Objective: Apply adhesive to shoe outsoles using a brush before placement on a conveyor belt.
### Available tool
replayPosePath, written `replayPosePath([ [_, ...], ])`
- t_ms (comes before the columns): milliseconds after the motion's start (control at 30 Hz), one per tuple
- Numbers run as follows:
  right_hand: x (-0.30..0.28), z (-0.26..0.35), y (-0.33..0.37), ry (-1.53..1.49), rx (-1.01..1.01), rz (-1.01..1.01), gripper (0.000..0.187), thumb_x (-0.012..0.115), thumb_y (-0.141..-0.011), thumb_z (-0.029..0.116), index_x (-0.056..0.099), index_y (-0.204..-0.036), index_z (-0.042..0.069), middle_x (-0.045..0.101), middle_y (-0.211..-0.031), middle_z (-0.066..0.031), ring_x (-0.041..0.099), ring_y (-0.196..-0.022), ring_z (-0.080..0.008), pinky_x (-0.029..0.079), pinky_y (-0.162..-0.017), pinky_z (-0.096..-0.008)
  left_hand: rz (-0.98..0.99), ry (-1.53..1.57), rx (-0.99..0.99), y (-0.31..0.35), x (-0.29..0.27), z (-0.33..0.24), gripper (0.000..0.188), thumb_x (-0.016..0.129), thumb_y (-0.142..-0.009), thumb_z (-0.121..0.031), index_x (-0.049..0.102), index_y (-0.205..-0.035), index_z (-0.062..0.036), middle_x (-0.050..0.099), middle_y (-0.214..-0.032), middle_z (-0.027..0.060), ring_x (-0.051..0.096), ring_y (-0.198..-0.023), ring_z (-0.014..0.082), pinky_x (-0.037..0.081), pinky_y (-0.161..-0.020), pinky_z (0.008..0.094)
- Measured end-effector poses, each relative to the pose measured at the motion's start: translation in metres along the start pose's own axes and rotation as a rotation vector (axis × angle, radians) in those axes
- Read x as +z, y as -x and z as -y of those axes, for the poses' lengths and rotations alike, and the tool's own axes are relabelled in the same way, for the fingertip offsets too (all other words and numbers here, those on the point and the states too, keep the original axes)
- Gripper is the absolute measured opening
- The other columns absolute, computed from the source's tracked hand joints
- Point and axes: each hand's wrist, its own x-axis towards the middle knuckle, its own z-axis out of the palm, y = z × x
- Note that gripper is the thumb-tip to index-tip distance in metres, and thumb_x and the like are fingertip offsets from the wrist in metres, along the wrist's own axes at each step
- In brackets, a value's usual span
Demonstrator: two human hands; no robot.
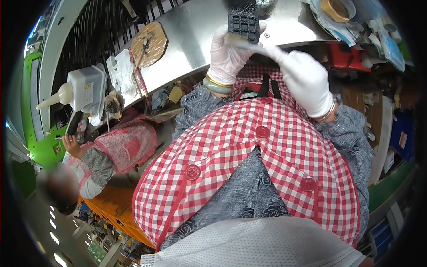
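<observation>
My left hand (pixel 227 60), in a thin pale glove, grips a black moulded part (pixel 243 27) with a grid of square pockets. The part is held up over the metal bench's near edge, and its surface looks glossy. My right hand (pixel 307 80), also in a white glove, is closed round a brush (pixel 240 42) with a tan end. That tan end lies across the lower edge of the black part, just in front of my left fingers. Motion blurs the brush, and my right fist hides most of its handle.
On the metal bench (pixel 191 44) lies a round brown board (pixel 149 43) with sticks on it. A pale plastic bottle (pixel 82 91) stands at left, near a co-worker (pixel 120 151) holding a dark piece. Bags and a tan cup (pixel 336 10) crowd the far right; a red box (pixel 349 57) sits below.
</observation>
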Motion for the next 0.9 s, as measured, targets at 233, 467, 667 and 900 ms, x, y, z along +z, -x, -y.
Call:
replayPosePath([
  [233, 0.002, -0.013, 0.007, 0.085, -0.153, -0.009, 0.050, 0.063, -0.074, -0.002, 0.064, -0.122, 0.010, 0.051, -0.063, -0.0005, 0.050, -0.056, -0.0148, 0.044, -0.050, -0.0263, -0.090, 0.004, -0.038, -0.006, 0.001, -0.007, 0.047, 0.053, -0.093, -0.030, 0.052, -0.123, 0.0055, 0.057, -0.120, 0.0282, 0.056, -0.115, 0.0389, 0.056, -0.084, 0.0573],
  [467, 0.004, -0.014, 0.015, -0.008, -0.098, -0.015, 0.043, 0.065, -0.077, -0.006, 0.066, -0.118, 0.006, 0.050, -0.064, -0.0039, 0.049, -0.056, -0.0165, 0.043, -0.050, -0.0291, 0.082, 0.238, -0.194, -0.005, -0.012, -0.018, 0.046, 0.052, -0.092, -0.023, 0.047, -0.131, 0.0011, 0.047, -0.132, 0.0290, 0.041, -0.130, 0.0411, 0.043, -0.097, 0.0647],
  [667, 0.015, -0.011, 0.010, -0.815, 0.639, -0.126, 0.034, 0.050, -0.096, 0.008, 0.056, -0.129, 0.001, 0.057, -0.083, 0.0016, 0.049, -0.073, -0.0048, 0.040, -0.065, -0.0178, 0.097, 0.095, -0.045, -0.006, 0.001, -0.018, 0.036, 0.053, -0.092, -0.023, 0.056, -0.120, -0.0001, 0.060, -0.119, 0.0201, 0.052, -0.121, 0.0361, 0.046, -0.095, 0.0604],
  [900, 0.024, -0.010, 0.008, -0.876, 0.724, -0.103, 0.036, 0.052, -0.094, 0.007, 0.054, -0.129, -0.003, 0.055, -0.084, 0.0021, 0.048, -0.075, -0.0049, 0.040, -0.070, -0.0174, -0.045, -0.027, 0.106, -0.004, 0.008, -0.014, 0.033, 0.055, -0.092, -0.022, 0.058, -0.117, -0.0010, 0.061, -0.119, 0.0178, 0.057, -0.115, 0.0346, 0.053, -0.088, 0.0577],
])
